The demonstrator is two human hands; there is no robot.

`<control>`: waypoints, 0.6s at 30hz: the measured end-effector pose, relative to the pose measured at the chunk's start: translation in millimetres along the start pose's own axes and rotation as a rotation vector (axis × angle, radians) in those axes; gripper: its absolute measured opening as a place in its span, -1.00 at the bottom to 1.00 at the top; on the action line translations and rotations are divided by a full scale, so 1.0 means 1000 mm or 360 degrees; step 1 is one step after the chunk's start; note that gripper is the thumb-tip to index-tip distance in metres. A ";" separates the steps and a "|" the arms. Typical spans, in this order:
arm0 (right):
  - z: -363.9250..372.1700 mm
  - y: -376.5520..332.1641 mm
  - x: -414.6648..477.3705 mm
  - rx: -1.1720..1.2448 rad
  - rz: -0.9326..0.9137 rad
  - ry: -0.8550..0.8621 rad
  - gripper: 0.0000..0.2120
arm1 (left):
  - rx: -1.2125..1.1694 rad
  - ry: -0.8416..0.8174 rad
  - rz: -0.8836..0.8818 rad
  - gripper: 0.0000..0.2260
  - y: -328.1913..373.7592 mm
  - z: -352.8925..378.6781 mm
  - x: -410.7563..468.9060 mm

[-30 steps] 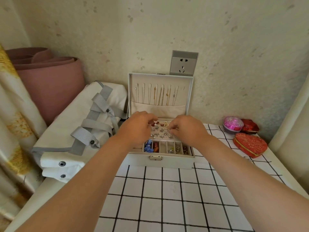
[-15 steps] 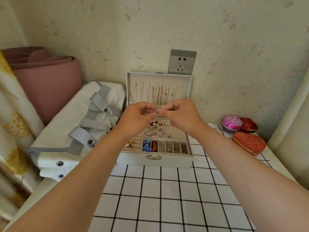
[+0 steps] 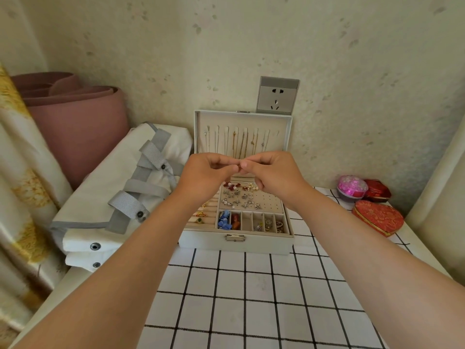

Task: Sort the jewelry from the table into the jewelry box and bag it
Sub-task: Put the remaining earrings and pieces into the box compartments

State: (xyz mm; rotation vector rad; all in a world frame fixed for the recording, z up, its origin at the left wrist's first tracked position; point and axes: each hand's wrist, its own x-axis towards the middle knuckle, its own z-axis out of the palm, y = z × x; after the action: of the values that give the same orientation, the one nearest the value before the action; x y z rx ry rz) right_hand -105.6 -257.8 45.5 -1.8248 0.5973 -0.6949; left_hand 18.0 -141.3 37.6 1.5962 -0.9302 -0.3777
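Jewelry piece (image 3: 239, 168) lifted between left hand (image 3: 204, 178), right hand (image 3: 274, 175).

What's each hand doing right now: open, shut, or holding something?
Left hand: pinching a tiny jewelry piece, too small to identify.
Right hand: pinching the same piece.

Grey socket (image 3: 277, 95) on a speckled cream wall (image 3: 352, 71) above a black-gridded white worktop (image 3: 251, 298); floral curtain (image 3: 17, 172) at far left.

Left hand (image 3: 203, 175) and right hand (image 3: 274, 172), fingertips together on a tiny piece (image 3: 239, 167), above the open jewelry box (image 3: 236, 244).
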 end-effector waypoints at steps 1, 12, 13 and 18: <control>0.000 0.000 0.000 -0.0004 -0.0010 -0.0006 -0.92 | 0.0007 0.0020 -0.0011 -0.91 0.000 0.000 0.000; 0.000 -0.001 0.001 -0.0053 -0.0188 -0.0027 -0.80 | -0.0174 -0.0005 -0.0329 -0.90 0.002 0.008 0.000; 0.000 -0.001 0.001 -0.0054 -0.0199 -0.0013 -0.80 | -0.0204 -0.0015 -0.0369 -0.89 0.002 0.009 0.001; 0.000 0.006 0.004 -0.0047 -0.0235 0.0077 -0.87 | -0.0230 -0.0098 -0.0394 -0.89 0.001 0.009 0.002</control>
State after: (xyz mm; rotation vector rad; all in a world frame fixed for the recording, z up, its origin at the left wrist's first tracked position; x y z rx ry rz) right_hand -103.2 -262.2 40.8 -1.8979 0.5106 -0.8350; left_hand 12.3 -148.9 36.2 1.5767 -0.7353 -0.6554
